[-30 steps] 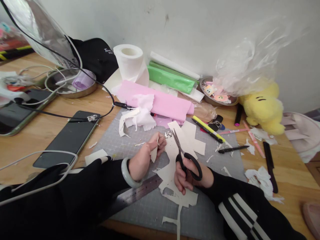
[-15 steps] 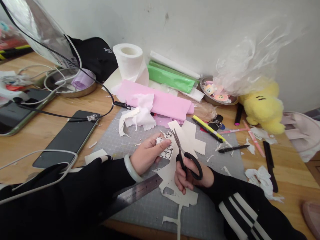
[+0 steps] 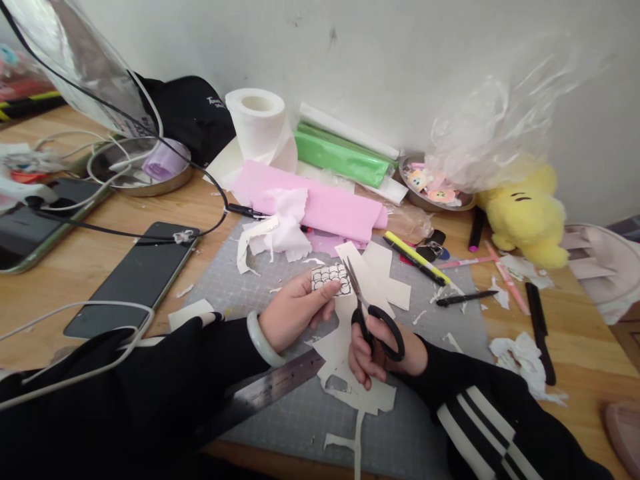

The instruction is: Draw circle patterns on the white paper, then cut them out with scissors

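Between thumb and fingers, my left hand [image 3: 297, 307] pinches a small white piece of paper [image 3: 327, 277] drawn with black scale-like outlines. My right hand [image 3: 375, 350] has its fingers in the black handles of a pair of scissors [image 3: 357, 290]. The blades are slightly apart and point up and left, close by the right edge of the patterned paper; whether they touch it I cannot tell. Beneath both hands lie white paper cut-outs [image 3: 330, 353] on a grey cutting mat [image 3: 280, 407]. A metal ruler [image 3: 280, 387] shows below my left wrist.
A pink paper roll [image 3: 310, 203], a white tissue roll [image 3: 257, 127] and a green pack [image 3: 345, 157] lie at the back. Phones [image 3: 135, 280] and cables are on the left. Pens [image 3: 417, 259], paper scraps and a yellow plush toy [image 3: 525, 217] are on the right.
The patterned paper has turned in my left hand and now lies more sideways, with more of its face showing. A thin scrap now shows on the mat above it. The scissors have hardly moved.
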Motion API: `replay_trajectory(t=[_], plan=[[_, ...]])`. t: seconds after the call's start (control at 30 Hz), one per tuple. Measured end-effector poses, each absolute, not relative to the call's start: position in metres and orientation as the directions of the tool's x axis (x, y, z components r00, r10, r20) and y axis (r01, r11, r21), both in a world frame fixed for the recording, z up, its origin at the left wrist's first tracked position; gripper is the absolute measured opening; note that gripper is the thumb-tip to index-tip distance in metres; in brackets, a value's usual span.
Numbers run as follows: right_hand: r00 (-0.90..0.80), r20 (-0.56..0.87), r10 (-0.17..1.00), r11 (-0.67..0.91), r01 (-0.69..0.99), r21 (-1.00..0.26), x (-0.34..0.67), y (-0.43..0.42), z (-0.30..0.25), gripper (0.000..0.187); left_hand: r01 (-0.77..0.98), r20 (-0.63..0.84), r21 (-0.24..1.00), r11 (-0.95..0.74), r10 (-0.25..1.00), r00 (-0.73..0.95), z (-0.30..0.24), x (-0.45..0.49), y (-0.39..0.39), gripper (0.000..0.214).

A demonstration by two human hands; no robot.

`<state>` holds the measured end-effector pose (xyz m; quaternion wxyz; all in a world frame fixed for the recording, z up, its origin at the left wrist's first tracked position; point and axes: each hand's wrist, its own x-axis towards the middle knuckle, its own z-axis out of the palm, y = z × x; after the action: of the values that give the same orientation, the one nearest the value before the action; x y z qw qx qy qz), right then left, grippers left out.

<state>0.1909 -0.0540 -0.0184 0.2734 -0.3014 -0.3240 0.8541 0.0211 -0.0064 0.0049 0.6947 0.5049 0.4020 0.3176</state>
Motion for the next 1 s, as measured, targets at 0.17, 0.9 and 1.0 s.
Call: replay_trajectory(t=[0.17,0.9,1.0], plan=[[-0.667,-0.331,0.668,-0.633,-0.275,-0.724,0.19,-0.055,-0.018,0.052,-0.087,-0.211,0.957,0.276,0.871,0.445,0.004,0.021,-0.006,0.028],[-0.725,-0.278,0.631,-0.601,-0.229,-0.766,0.193,-0.055,-0.011,0.057,0.067,-0.19,0.981,0.181,0.846,0.498,0.005,0.019,-0.005,0.041],[-0.718,-0.274,0.64,-0.6,-0.244,-0.762,0.192,-0.055,-0.013,0.057,0.06,-0.165,0.986,0.157,0.821,0.547,0.004,0.018,-0.006,0.039]])
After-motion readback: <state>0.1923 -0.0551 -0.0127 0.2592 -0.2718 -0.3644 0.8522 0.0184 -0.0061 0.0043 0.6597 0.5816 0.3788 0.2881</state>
